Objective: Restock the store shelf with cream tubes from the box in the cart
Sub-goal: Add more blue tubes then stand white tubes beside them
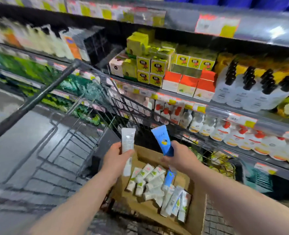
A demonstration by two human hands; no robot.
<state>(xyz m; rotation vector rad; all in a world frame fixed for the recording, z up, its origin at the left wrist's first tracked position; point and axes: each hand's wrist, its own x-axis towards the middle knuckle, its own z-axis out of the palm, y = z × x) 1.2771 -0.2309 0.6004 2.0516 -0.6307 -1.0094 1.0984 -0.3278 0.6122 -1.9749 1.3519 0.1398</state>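
Grips white tube (128, 141) in left hand (116, 156) and blue tube (162, 139) in right hand (179, 156) (the grip nearer the shelf (215, 108)), both near upright, with that shelf up-right of either grip.

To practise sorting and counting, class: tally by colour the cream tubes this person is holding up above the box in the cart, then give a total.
White tube, held in the left hand: 1
Blue tube, held in the right hand: 1
Total: 2
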